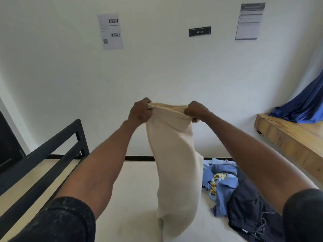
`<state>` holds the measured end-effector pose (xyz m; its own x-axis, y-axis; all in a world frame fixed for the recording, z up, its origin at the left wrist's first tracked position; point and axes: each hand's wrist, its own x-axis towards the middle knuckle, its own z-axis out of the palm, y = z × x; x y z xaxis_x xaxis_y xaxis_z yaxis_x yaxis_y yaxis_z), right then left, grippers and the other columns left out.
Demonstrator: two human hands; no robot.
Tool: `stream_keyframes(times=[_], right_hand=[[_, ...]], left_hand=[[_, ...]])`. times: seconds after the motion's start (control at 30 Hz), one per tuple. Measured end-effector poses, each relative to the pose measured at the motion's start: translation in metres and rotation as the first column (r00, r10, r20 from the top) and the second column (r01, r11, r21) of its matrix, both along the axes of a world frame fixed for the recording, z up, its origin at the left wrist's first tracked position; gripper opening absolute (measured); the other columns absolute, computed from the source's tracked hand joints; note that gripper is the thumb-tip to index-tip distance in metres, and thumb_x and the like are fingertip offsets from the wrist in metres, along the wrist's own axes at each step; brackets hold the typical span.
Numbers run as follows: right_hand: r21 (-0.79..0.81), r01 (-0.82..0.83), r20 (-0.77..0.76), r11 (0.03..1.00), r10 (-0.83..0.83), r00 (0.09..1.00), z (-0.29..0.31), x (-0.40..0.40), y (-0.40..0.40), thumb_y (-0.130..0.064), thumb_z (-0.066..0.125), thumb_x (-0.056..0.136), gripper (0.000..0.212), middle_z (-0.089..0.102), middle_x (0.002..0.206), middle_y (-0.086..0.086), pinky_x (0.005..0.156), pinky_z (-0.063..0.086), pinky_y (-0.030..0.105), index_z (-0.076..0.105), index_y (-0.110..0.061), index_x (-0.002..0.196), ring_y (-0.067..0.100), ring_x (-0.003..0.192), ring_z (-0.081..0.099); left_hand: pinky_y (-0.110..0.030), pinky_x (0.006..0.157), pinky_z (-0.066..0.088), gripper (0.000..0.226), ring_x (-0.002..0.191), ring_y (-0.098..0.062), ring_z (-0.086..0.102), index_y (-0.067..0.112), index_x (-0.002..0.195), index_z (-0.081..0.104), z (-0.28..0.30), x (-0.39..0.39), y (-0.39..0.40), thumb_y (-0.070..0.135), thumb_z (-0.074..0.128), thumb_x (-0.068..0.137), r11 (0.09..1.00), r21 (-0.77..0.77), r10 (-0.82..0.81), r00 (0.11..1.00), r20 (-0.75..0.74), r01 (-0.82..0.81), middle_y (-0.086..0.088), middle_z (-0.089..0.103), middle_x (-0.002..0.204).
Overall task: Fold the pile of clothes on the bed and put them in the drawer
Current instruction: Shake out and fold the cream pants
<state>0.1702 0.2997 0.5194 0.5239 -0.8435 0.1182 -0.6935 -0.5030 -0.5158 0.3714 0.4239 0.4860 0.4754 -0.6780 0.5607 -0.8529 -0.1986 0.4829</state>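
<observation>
With your left hand [139,110] and right hand [195,111] each pinching a top corner of the cream garment [174,154], keep both grips level, then lower it flat onto the bed [136,189] before folding.

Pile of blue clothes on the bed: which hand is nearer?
Right. The right hand grips the cream garment above the pile of blue clothes; the left hand is farther left.

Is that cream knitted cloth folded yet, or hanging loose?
Hanging loose, not folded: the cream knitted cloth dangles full length from its top edge, gripped by the left hand and right hand above the white bed.
</observation>
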Motion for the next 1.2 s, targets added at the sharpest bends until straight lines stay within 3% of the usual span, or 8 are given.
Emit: stream_keyframes(times=[0.13,0.33,0.43,0.6,0.7,0.77,0.87,1.2], right_hand=[[-0.156,0.089,0.231,0.984,-0.051,0.972,0.047,-0.01,-0.014,-0.015,0.052,0.083,0.013,0.059,0.081,0.01,0.072,0.046,0.03,0.062,-0.008,0.086,0.023,0.08,0.058],[0.108,-0.13,0.443,0.986,0.069,0.894,0.076,-0.025,-0.021,-0.005,0.047,0.086,0.016,0.055,0.065,0.008,0.059,0.057,0.035,0.055,-0.01,0.074,0.022,0.056,0.058],[0.122,-0.182,0.675,0.976,0.053,0.736,0.093,-0.031,-0.027,-0.014,0.049,0.088,0.014,0.054,0.071,0.002,0.06,0.052,0.029,0.061,-0.01,0.082,0.016,0.062,0.054],[0.299,-0.406,0.753,0.864,0.047,0.656,0.074,-0.024,-0.023,-0.029,0.05,0.096,0.031,0.06,0.064,-0.002,0.053,0.044,0.024,0.069,-0.015,0.076,0.019,0.061,0.055],[0.336,-0.653,0.784,0.679,0.183,0.593,0.064,-0.031,-0.027,-0.063,0.054,0.088,0.064,0.071,0.118,0.006,0.09,0.057,0.035,0.067,-0.012,0.124,0.021,0.108,0.068],[0.29,-0.749,0.776,0.596,0.312,0.548,0.055,-0.034,-0.033,-0.038,0.062,0.093,0.052,0.062,0.13,0.012,0.099,0.052,0.037,0.057,-0.008,0.136,0.023,0.116,0.063],[0.268,-0.661,0.8,0.701,0.22,0.559,0.042,-0.031,-0.041,0.002,0.064,0.09,0.035,0.066,0.117,0.017,0.094,0.055,0.037,0.058,0.002,0.125,0.028,0.106,0.065],[0.117,-0.58,0.736,0.806,0.321,0.595,0.033,-0.002,-0.014,-0.013,0.07,0.084,0.029,0.07,0.106,0.014,0.085,0.051,0.041,0.065,-0.004,0.112,0.024,0.095,0.066]], left_hand=[[-0.029,0.074,0.047,0.016,0.091,-0.024,0.063,0.01,0.103,0.067,0.034,0.003,-0.008,0.011,0.063,0.087,0.984,-0.158,-0.108,0.981,-0.164,0.082,-0.007,0.07,0.098],[-0.027,0.06,0.043,0.025,0.073,-0.017,0.051,0.017,0.106,0.046,0.079,0.001,-0.014,0.003,0.059,0.09,0.911,-0.347,-0.358,0.847,-0.393,0.223,-0.005,0.057,0.085],[-0.02,0.052,0.039,0.028,0.065,-0.012,0.046,0.018,0.107,0.039,0.09,-0.001,-0.014,0.001,0.056,0.092,0.879,-0.396,-0.424,0.814,-0.397,0.265,-0.005,0.052,0.081],[-0.029,0.067,0.043,0.036,0.076,-0.018,0.051,0.022,0.117,0.042,0.102,-0.004,-0.022,0.005,0.057,0.089,0.91,-0.341,-0.362,0.856,-0.369,0.238,-0.01,0.054,0.088],[-0.031,0.068,0.043,0.039,0.079,-0.02,0.053,0.022,0.119,0.045,0.098,-0.002,-0.025,0.005,0.057,0.086,0.935,-0.288,-0.312,0.867,-0.389,0.208,-0.011,0.056,0.093],[-0.029,0.065,0.042,0.039,0.079,-0.02,0.052,0.02,0.12,0.046,0.093,0.001,-0.026,0.004,0.056,0.086,0.941,-0.273,-0.3,0.862,-0.408,0.198,-0.009,0.056,0.092],[-0.029,0.064,0.045,0.038,0.079,-0.021,0.053,0.019,0.12,0.048,0.091,0.009,-0.021,0.002,0.057,0.087,0.948,-0.23,-0.3,0.854,-0.425,0.219,-0.008,0.053,0.09],[-0.026,0.101,0.039,0.072,0.115,-0.012,0.055,0.016,0.132,0.055,0.137,-0.017,-0.022,0.039,0.079,0.069,0.81,0.258,-0.388,0.812,-0.436,0.526,0.001,0.061,0.122]])
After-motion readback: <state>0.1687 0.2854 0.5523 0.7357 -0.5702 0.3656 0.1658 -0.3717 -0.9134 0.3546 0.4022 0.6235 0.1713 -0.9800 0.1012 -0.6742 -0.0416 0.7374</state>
